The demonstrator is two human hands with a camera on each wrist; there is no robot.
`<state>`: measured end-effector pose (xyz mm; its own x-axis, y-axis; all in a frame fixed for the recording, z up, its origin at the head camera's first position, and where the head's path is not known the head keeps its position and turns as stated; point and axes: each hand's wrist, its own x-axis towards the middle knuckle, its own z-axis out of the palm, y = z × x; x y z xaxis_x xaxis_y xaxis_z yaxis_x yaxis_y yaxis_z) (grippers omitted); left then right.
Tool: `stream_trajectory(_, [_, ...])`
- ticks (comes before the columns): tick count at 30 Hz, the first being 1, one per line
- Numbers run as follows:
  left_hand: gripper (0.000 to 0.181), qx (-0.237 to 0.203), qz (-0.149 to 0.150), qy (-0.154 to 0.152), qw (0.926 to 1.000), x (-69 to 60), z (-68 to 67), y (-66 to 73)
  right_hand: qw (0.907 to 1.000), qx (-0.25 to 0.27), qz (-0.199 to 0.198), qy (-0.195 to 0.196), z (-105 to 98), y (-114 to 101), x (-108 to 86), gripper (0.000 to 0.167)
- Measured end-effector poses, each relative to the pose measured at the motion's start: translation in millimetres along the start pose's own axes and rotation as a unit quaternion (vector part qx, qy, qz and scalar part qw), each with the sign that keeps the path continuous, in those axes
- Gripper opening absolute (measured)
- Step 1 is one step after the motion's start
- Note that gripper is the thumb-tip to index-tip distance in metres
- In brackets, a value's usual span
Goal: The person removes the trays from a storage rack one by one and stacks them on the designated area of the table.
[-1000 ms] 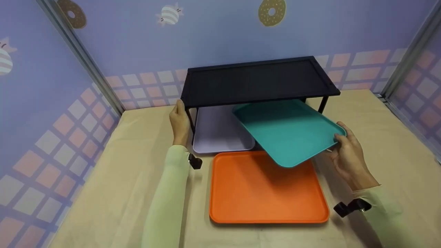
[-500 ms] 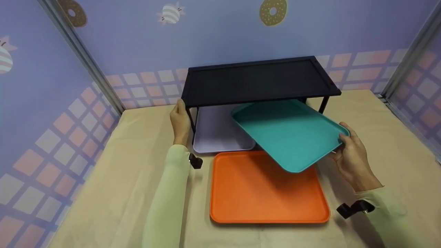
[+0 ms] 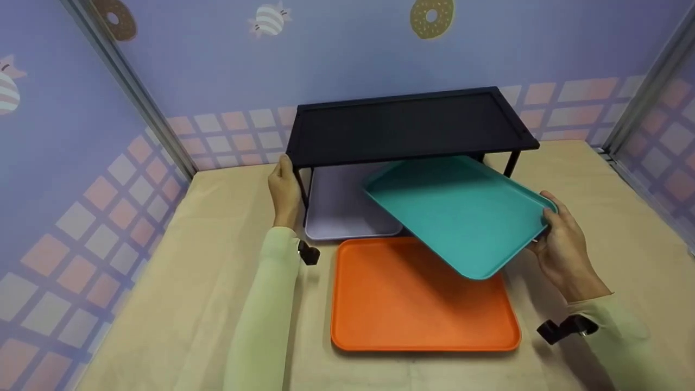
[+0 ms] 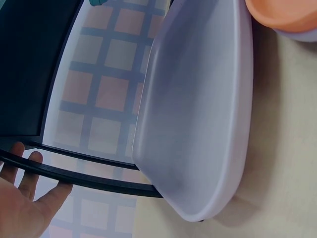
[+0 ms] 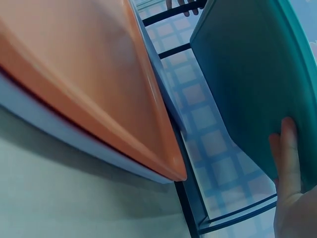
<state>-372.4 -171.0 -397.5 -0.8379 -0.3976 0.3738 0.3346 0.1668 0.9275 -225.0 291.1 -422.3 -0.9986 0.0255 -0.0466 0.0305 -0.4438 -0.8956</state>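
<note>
Under the black rack (image 3: 412,127) the left part of a lavender tray (image 3: 353,206) shows, in the left wrist view too (image 4: 193,109). My left hand (image 3: 285,193) grips the rack's front left corner, fingers around its leg in the left wrist view (image 4: 29,198). Pinched at its right corner by my right hand (image 3: 564,250), a teal tray (image 3: 472,212) is held tilted in the air, its back part beneath the rack top. The right wrist view shows fingers (image 5: 288,153) flat against the teal tray's underside (image 5: 247,74).
An orange tray (image 3: 423,304) lies on the cloth-covered table (image 3: 217,271) in front of the rack, partly below the teal one; the right wrist view shows a pale rim directly under the orange tray (image 5: 99,84). Patterned walls (image 3: 336,49) stand behind and at both sides.
My right hand has moved right, and the teal tray has shifted right and toward the front with it. The left hand keeps its grip on the rack; the other trays lie as before.
</note>
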Motion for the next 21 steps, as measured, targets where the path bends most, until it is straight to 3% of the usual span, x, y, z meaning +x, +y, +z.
stream_trajectory(21, [0.045,0.006,0.0,-0.005,1.0,0.2,1.4,0.9,0.9992,-0.015,-0.005,-0.037,-18,-1,-2.0,0.061])
